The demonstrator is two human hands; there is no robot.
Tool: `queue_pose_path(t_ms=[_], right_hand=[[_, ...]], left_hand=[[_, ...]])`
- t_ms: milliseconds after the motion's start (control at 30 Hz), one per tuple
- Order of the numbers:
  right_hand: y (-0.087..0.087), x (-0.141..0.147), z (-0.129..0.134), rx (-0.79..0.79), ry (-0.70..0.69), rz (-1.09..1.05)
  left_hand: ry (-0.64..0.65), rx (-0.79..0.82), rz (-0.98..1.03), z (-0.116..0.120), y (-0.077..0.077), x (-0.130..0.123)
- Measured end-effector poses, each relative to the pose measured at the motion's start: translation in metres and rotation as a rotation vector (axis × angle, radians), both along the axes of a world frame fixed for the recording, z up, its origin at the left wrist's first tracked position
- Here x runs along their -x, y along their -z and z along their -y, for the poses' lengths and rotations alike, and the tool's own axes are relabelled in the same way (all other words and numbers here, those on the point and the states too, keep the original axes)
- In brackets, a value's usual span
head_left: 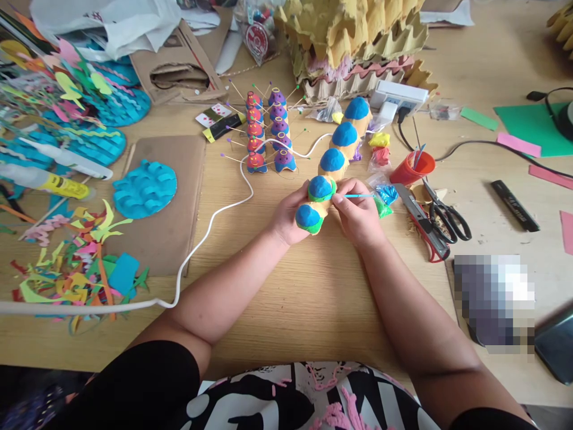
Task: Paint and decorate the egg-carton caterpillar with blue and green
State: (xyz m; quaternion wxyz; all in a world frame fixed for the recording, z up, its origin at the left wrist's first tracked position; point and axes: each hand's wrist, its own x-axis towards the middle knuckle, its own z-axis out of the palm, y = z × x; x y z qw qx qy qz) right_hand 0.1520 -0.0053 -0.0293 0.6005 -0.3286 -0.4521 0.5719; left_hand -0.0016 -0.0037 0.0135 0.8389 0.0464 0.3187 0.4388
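Note:
A strip of egg carton cups [344, 135] runs away from me, each cup capped with blue clay. The two nearest cups also carry a band of green clay under the blue. My left hand [289, 216] is wrapped around the near end of the strip from the left. On the other side, my right hand [359, 216] pinches a thin light-blue stick [360, 196], with its fingertips against the green band of the second cup. Small packets of clay, including a blue one [385, 193] and a green one [383, 207], lie just beyond my right hand.
Two finished-looking carton strips, red [256, 161] and purple [285, 160], stand behind with pins sticking out. A white cable [210, 218] crosses the table. Scissors [447, 215], a cutter [418, 216] and an orange cup [414, 167] stand right; paper scraps [80, 263] lie left.

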Motion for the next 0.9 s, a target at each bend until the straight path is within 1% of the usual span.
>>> queue_pose_path(t_ms=[167, 300, 467, 533, 733, 900], right_hand=[[0.001, 0.000, 0.000, -0.010, 0.016, 0.017], [-0.001, 0.000, 0.001, 0.002, 0.020, 0.015], [-0.007, 0.000, 0.001, 0.044, -0.097, -0.049], [-0.006, -0.001, 0.001, 0.050, -0.110, -0.045], [0.001, -0.002, 0.002, 0.019, -0.056, 0.030], [-0.002, -0.002, 0.001, 0.039, -0.010, -0.003]], left_hand=[[0.019, -0.001, 0.007, 0.000, -0.001, 0.001], [-0.009, 0.032, 0.015, -0.001, -0.005, 0.000], [-0.032, 0.037, -0.004, 0.000, -0.008, -0.002], [-0.037, 0.031, -0.008, 0.000, -0.008, -0.002], [-0.034, -0.004, -0.005, -0.001, -0.006, -0.001], [-0.019, 0.027, 0.006, -0.003, 0.003, 0.001]])
